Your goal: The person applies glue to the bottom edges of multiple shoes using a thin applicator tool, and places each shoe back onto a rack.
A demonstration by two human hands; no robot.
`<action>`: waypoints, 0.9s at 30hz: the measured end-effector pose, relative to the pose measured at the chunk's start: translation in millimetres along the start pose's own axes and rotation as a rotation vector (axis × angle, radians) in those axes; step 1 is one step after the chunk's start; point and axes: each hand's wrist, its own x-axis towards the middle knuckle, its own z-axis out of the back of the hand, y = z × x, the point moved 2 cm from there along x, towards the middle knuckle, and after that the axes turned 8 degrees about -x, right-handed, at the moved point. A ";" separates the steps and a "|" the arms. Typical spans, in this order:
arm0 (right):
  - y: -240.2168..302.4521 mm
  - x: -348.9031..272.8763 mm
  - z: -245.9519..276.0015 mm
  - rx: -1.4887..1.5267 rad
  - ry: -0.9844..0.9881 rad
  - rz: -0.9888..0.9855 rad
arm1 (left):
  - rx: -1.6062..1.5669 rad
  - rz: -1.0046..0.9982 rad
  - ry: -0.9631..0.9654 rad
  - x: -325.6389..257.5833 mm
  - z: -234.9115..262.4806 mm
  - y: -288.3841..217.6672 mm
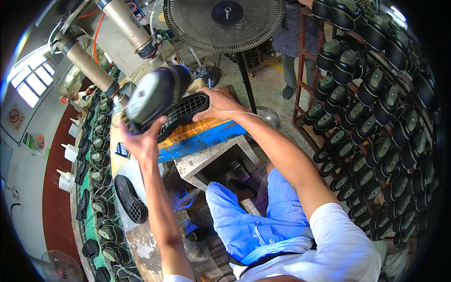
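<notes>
My left hand (pixel 143 141) grips a dark shoe upper on a last (pixel 150 96) at its near end, with the thumb along the edge. The upper is tilted and smeared by motion. My right hand (pixel 213 104) is closed on one end of a black rubber shoe sole (pixel 185 110), whose gridded inner face is turned up. The sole's other end lies close to the upper and my left thumb; whether they touch I cannot tell. Both are over a wooden block with a blue side (pixel 197 142). A second black sole (pixel 130 199) lies on the bench to the left.
On the left, a green conveyor (pixel 89 225) carries several shoes and soles beside white squeeze bottles (pixel 70 152). Pneumatic cylinders (pixel 124 26) stand at the back left. A floor fan (pixel 224 21) is ahead, with a person's legs behind it. Shoe racks (pixel 371 127) fill the right.
</notes>
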 end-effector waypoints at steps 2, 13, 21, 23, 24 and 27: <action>0.9 -8.9 -0.8 -0.097 -0.158 0.112 | -0.123 0.018 -0.118 -7.5 10.7 -26.4; 78.0 -197.2 84.1 -0.360 -0.445 0.486 | 0.493 -0.394 0.384 -88.4 8.7 -78.1; -12.5 -418.1 88.5 -0.060 -0.253 -0.785 | 0.176 -0.669 1.158 -183.3 -190.2 -107.5; -42.1 -510.8 79.2 -0.142 -0.432 -1.101 | 0.166 -0.760 0.889 -167.4 -214.9 -86.1; -54.7 -562.5 84.8 -0.230 -0.413 -1.186 | 0.122 -0.758 0.828 -145.6 -223.3 -78.8; -43.6 -696.3 64.5 -0.273 -0.418 -1.512 | 0.401 -0.845 0.830 -85.3 -209.7 0.8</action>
